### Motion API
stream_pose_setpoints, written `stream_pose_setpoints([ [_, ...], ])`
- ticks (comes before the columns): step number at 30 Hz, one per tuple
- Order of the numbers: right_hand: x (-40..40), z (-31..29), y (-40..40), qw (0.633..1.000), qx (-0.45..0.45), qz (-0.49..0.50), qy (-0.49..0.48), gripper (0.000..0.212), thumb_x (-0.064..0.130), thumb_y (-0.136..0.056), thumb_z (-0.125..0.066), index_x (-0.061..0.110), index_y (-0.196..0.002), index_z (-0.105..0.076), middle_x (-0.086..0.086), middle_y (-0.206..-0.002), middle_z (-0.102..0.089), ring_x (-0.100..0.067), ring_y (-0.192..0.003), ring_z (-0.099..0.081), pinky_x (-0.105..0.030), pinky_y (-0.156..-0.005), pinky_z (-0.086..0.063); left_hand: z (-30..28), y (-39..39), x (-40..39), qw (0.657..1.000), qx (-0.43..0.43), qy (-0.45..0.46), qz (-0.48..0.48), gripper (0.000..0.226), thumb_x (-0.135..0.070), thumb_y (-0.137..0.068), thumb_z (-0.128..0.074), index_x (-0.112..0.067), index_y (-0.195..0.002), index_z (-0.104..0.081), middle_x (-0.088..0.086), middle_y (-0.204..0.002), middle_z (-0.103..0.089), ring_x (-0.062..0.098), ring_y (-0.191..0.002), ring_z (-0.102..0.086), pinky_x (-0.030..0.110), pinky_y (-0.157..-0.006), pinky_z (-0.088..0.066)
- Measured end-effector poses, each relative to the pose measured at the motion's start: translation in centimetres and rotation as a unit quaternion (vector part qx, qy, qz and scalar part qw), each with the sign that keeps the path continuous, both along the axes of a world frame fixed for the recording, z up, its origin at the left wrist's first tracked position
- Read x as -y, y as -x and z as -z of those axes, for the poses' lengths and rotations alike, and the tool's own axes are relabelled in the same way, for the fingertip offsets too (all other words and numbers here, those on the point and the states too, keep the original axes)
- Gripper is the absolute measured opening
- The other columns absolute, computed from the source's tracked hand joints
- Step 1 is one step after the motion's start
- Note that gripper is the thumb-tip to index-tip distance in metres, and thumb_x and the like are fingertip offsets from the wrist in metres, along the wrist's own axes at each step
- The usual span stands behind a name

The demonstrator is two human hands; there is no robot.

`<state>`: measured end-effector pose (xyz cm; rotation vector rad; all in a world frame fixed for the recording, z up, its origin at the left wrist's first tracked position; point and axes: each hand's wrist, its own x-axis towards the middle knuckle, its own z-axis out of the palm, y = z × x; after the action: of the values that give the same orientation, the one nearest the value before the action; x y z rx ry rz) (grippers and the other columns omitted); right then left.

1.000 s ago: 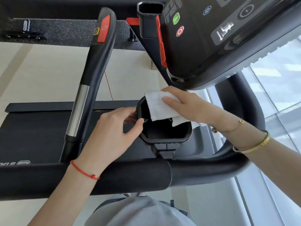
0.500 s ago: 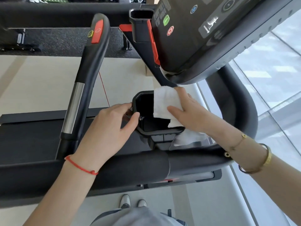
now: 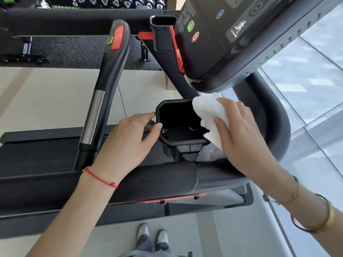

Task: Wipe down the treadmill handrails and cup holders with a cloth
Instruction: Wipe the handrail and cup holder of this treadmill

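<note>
Nearest the camera, at the bottom edge, a pair of shoes (image 3: pixel 153 238) stands on the pale floor (image 3: pixel 232 238), just this side of the treadmill's black front bar (image 3: pixel 152 180), which runs across the view from left to right. Both forearms reach over that bar. On the left wrist sits a red string (image 3: pixel 100 178); on the right, gold bangles (image 3: pixel 328 217). Just beyond the bar, in the middle, is the black cup holder (image 3: pixel 181 141), open at the top and dark inside. The left hand (image 3: pixel 128 140) steadies it from the left: its grip is narrow, thumb lying on the near-left rim and fingertips touching the left wall. The right hand (image 3: pixel 241 140) holds the white cloth (image 3: pixel 209 115) bunched against the holder's right rim, fingers curled over the top of the wad and thumb pressing its near side; part of the cloth hangs down outside the right wall. To the left of the holder a black handrail (image 3: pixel 104 93) with a silver band rises away toward the far side, ending in a red button (image 3: pixel 117 39). Under it lies the dark belt (image 3: pixel 37 154). To the right, a thick curved rail (image 3: pixel 274 127) bends round behind the right hand. Above and beyond the holder hangs the console (image 3: pixel 241 43), with a green and a red key, and left of it a second, empty holder (image 3: pixel 162 25). Farthest off, a rack of dumbbells (image 3: pixel 115 2) lines the top edge.
</note>
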<state>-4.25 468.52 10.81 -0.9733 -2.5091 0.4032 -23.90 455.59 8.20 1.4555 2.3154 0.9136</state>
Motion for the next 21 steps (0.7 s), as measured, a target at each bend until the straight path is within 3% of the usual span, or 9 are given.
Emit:
stream_pose_setpoints([
  [4,0.3,-1.8,0.2,0.995,-0.015,-0.096,-0.021,0.035,0.021,-0.101,-0.047,0.021,-0.135,-0.045,0.013,-0.118,-0.045,-0.014,-0.102,-0.039,-0.024,-0.086,-0.032,0.0,0.0,0.1,1.0,-0.007,-0.005,-0.001,0.051,-0.044,-0.096,-0.043,-0.02,-0.14,-0.054,-0.003,-0.127,-0.064,0.016,-0.114,-0.061,0.042,-0.098,-0.051],
  [10,0.9,-2.8,1.7,0.954,0.122,-0.274,0.0,0.039,0.041,-0.099,-0.048,0.025,-0.134,-0.054,0.006,-0.123,-0.054,-0.02,-0.104,-0.044,-0.028,-0.097,-0.035,0.4,0.7,0.4,1.0,-0.002,-0.015,-0.01,0.04,-0.023,-0.103,-0.04,-0.02,-0.14,-0.054,-0.002,-0.131,-0.063,0.02,-0.119,-0.059,0.044,-0.099,-0.049],
  [15,0.8,-2.3,3.4,0.943,0.144,-0.299,-0.006,0.039,0.038,-0.102,-0.041,0.019,-0.132,-0.056,0.002,-0.119,-0.058,-0.02,-0.099,-0.046,-0.028,-0.096,-0.036,0.3,0.6,0.5,1.0,-0.002,-0.006,-0.006,0.04,-0.024,-0.103,-0.04,-0.022,-0.14,-0.053,-0.005,-0.126,-0.063,0.019,-0.112,-0.061,0.042,-0.094,-0.05],
  [19,-0.7,-2.6,1.2,0.935,0.195,-0.292,-0.053,0.04,0.043,-0.104,-0.032,0.029,-0.134,-0.054,0.011,-0.116,-0.058,-0.018,-0.106,-0.047,-0.034,-0.094,-0.038,0.0,0.4,0.3,1.0,-0.009,0.005,-0.004,0.041,-0.034,-0.101,-0.039,-0.028,-0.14,-0.052,-0.012,-0.12,-0.062,0.015,-0.103,-0.061,0.039,-0.089,-0.051],
  [21,-1.3,-2.6,0.8,0.925,0.235,-0.281,-0.1,0.042,0.046,-0.103,-0.029,0.034,-0.137,-0.051,0.015,-0.118,-0.057,-0.017,-0.116,-0.046,-0.033,-0.102,-0.034,-0.2,0.5,0.1,1.0,-0.006,0.004,-0.003,0.04,-0.035,-0.1,-0.039,-0.03,-0.136,-0.054,-0.014,-0.119,-0.062,0.014,-0.103,-0.062,0.039,-0.089,-0.052],
])
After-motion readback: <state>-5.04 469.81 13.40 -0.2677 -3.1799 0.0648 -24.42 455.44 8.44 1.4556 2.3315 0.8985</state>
